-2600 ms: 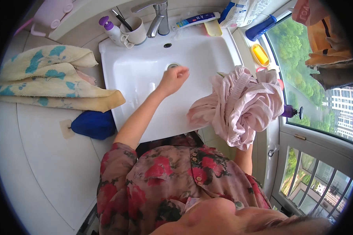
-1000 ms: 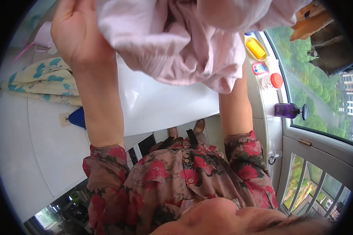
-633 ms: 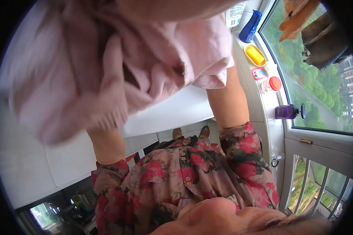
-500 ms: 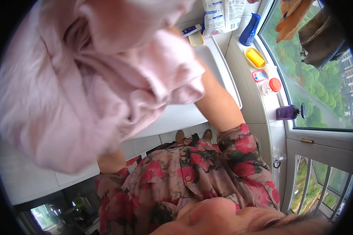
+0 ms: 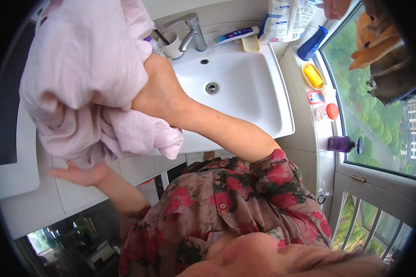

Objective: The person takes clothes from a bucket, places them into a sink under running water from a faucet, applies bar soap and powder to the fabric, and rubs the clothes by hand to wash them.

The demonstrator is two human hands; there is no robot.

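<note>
A bundled pale pink cloth [image 5: 83,60] hangs at the upper left, over the left side of the white sink [image 5: 245,78]. My right hand [image 5: 159,85] reaches across the sink and grips the cloth; its fingers are hidden among the folds. Below the bundle, my left hand [image 5: 81,174] is palm up with the thumb and fingers apart, just under the cloth's lower edge. Part of its fingers may be covered by the cloth. Behind the bundle, a cup [image 5: 172,46] is partly hidden.
A faucet [image 5: 196,34], a toothpaste tube [image 5: 235,35] and a soap dish [image 5: 251,44] line the sink's back. On the right ledge are a blue bottle [image 5: 312,44], yellow soap [image 5: 313,76], a red-lidded jar [image 5: 328,112] and a purple bottle [image 5: 341,144]. Cloths hang by the window.
The pink cloth has moved from the right of the sink across to the upper left. My right arm now reaches over the sink, and my left hand shows below the cloth.
</note>
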